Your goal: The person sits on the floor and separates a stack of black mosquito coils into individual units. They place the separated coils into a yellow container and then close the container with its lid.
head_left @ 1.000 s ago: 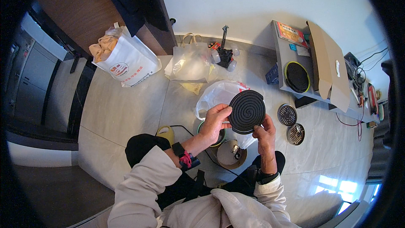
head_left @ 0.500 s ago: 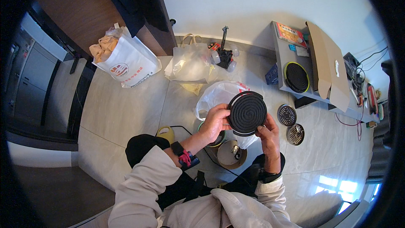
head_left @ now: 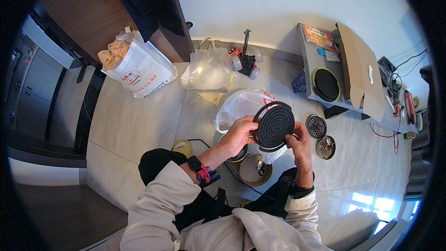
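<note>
Between my two hands is a black mosquito coil [head_left: 276, 127], a flat round spiral held up above the floor. My left hand [head_left: 237, 137] is closed on its left edge, thumb on top, where an outer loop stands apart from the tighter windings. With thumb and fingers, my right hand [head_left: 301, 146] pinches the lower right edge. The coil is tilted, and a strip of its outer ring shows below the main spiral. Beneath it a white plastic bag [head_left: 236, 110] lies on the floor, partly hidden by the coil and my left hand.
A round tan container [head_left: 246, 169] with small metal pieces sits between my knees. To the right lie a pierced metal lid [head_left: 316, 126] and a round tin [head_left: 325, 148]. More black coils [head_left: 327, 84] rest on the grey cabinet [head_left: 310, 60], beside an opened cardboard box [head_left: 360, 65].
The coil has turned and tilted, and the gap between its outer loop on the left and the inner spiral has widened. My right hand has shifted slightly right and up.
</note>
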### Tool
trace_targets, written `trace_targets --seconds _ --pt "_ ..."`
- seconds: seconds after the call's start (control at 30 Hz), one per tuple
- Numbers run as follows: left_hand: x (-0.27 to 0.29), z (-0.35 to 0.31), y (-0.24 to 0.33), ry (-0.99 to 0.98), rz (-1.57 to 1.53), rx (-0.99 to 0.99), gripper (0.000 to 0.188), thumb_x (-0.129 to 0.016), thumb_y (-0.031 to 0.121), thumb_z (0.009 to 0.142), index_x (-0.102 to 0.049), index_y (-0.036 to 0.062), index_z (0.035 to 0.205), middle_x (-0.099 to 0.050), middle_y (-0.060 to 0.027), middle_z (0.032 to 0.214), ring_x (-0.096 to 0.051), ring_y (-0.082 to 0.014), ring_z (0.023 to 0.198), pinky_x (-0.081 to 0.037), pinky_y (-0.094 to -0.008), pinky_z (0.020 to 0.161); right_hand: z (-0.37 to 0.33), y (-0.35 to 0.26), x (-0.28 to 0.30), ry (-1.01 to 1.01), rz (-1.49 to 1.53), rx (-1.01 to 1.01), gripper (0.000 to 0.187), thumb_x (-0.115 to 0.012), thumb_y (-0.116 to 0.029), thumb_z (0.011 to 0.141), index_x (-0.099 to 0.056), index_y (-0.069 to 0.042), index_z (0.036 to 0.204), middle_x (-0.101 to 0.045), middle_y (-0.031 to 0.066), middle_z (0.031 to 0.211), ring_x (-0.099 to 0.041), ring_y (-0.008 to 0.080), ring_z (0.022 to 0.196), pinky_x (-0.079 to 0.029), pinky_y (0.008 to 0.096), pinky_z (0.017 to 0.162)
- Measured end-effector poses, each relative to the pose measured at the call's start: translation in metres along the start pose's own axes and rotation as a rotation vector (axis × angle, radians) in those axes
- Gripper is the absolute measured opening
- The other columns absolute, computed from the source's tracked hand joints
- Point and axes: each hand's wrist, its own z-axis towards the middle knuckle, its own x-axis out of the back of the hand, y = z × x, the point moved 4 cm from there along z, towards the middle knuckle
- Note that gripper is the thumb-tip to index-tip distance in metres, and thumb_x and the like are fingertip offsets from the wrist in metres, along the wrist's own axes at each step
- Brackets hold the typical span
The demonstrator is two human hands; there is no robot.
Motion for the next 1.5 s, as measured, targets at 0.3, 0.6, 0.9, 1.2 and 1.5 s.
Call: trace_targets --seconds 0.3,0.6,0.9,1.2,1.5 --pt "-0.008 -0.001 0.002 -0.054 -0.1 -0.025 0.028 -0.045 0.016 0.082 -0.052 0.0001 0.104 -0.058 -0.0038 0.085 -0.057 -0.0114 0.074 -0.048 -0.0268 0.067 0.011 -0.011 0.005 -0.04 -0.033 0.074 0.012 -0.056 -0.004 0.075 -0.051 -0.005 0.086 -0.05 -0.0028 0.071 -0.044 0.0056 0.06 -0.035 0.0186 0.053" --pt "-0.004 0.0 0.002 -0.038 -0.22 0.045 0.029 -0.045 0.011 0.08 -0.05 -0.0016 0.105 -0.058 -0.007 0.092 -0.059 -0.0157 0.082 -0.049 -0.0312 0.072 0.011 -0.019 0.003 -0.187 -0.121 0.02 0.008 -0.057 -0.004 0.075 -0.049 -0.005 0.078 -0.047 -0.0042 0.065 -0.043 0.0046 0.058 -0.033 0.0186 0.052" --pt "-0.007 0.002 0.003 -0.086 -0.162 0.074 0.025 -0.045 0.01 0.081 -0.05 -0.0005 0.103 -0.058 -0.0074 0.091 -0.06 -0.0162 0.082 -0.051 -0.0325 0.071 0.014 -0.01 0.009 -0.148 -0.23 0.027 0.009 -0.057 -0.01 0.079 -0.05 -0.004 0.078 -0.048 -0.0021 0.064 -0.045 0.0057 0.056 -0.036 0.0189 0.05" --pt "0.001 0.006 0.001 -0.034 -0.249 0.114 0.024 -0.046 0.013 0.082 -0.052 0.0009 0.101 -0.06 -0.0079 0.092 -0.06 -0.0168 0.082 -0.05 -0.0328 0.073 0.007 -0.01 0.003 -0.1 -0.274 0.093 0.01 -0.057 -0.004 0.074 -0.047 -0.004 0.078 -0.047 -0.0011 0.065 -0.046 0.006 0.053 -0.037 0.0201 0.046" --pt "0.007 0.006 -0.001 -0.009 -0.286 0.082 0.025 -0.046 0.012 0.082 -0.051 -0.0004 0.103 -0.06 -0.0114 0.096 -0.06 -0.0207 0.086 -0.049 -0.0355 0.079 0.004 -0.018 -0.007 0.078 -0.431 0.137 0.014 -0.059 -0.003 0.07 -0.049 -0.001 0.079 -0.047 0.0039 0.06 -0.045 0.0093 0.055 -0.04 0.0246 0.051"
